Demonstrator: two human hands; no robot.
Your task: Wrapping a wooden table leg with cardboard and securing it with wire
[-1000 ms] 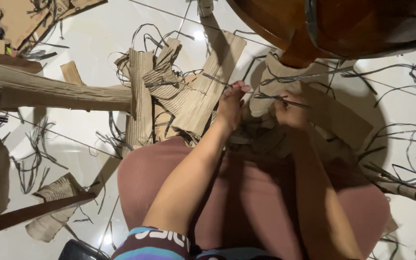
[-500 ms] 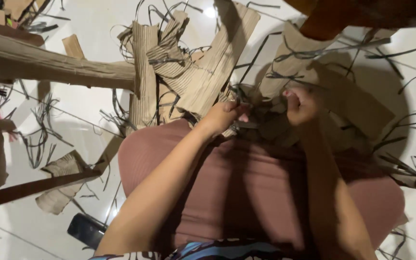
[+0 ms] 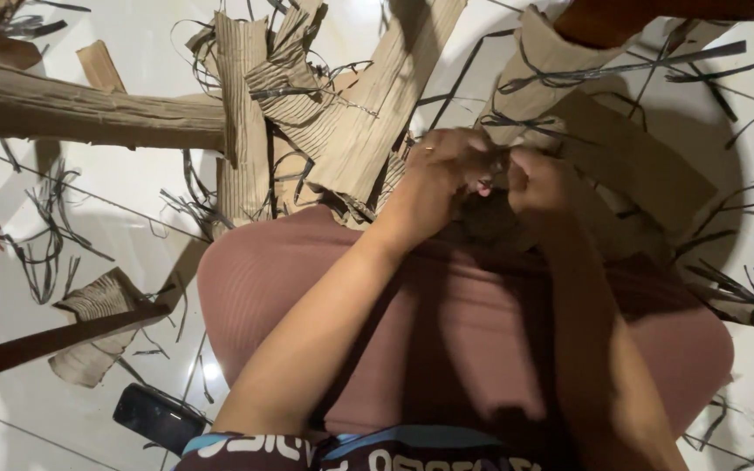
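Overhead, left hand (image 3: 447,170) and right hand (image 3: 538,179) pinch a dark fibrous bundle (image 3: 486,214), fingers closed; ribbed cardboard strips (image 3: 368,113) point toward 1 o'clock.

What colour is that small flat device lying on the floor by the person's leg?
The flat device is black and glossy, seen best in the head view, lower left.

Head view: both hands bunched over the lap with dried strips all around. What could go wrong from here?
1. The left hand and right hand pinch a dark bundle in shadow; the grip is hard to see, so a strand could slip unnoticed.
2. Loose thin strips litter the glossy floor: possible slipping or tangling.
3. The dark phone lies on the floor by the thigh and might get knocked.
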